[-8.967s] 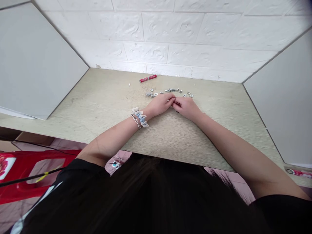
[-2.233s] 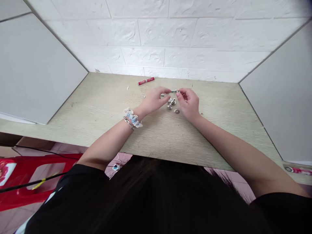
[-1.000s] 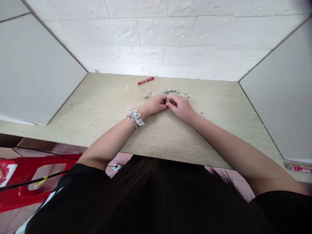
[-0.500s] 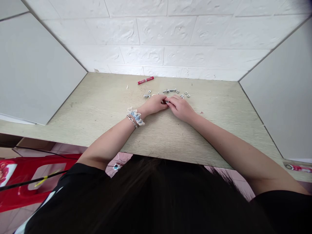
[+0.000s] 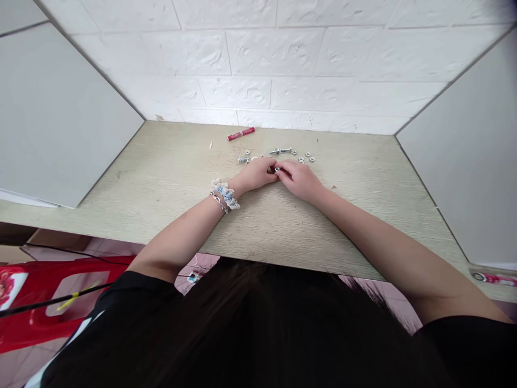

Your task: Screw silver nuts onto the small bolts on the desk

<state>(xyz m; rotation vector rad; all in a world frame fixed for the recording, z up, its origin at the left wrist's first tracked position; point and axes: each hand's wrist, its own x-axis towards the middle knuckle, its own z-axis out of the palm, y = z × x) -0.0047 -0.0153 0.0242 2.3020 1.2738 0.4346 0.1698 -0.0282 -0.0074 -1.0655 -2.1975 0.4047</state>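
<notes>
My left hand (image 5: 256, 173) and my right hand (image 5: 299, 179) meet fingertip to fingertip over the middle of the table. Both are closed in a pinch around a small silver metal fastener (image 5: 277, 170). Only a bit of it shows between the fingers; whether it is a nut, a bolt or both together I cannot tell. Just beyond my hands lie silver bolts (image 5: 285, 151), several loose hex nuts (image 5: 308, 154) to the right, and one nut (image 5: 247, 152) to the left. Another bolt (image 5: 242, 160) lies left of my left hand's knuckles, and some pieces behind that hand are partly hidden.
A red tube-shaped stick (image 5: 241, 134) lies near the white brick-pattern wall (image 5: 250, 54). Grey panels (image 5: 60, 108) close in the pale wooden table (image 5: 169, 161) at left and right. Below at the left stands a red plastic stool (image 5: 40, 323), with black cables crossing it.
My hands stay in almost the same place. The right fingers have shifted slightly, and a little more of the silver piece shows between the fingertips.
</notes>
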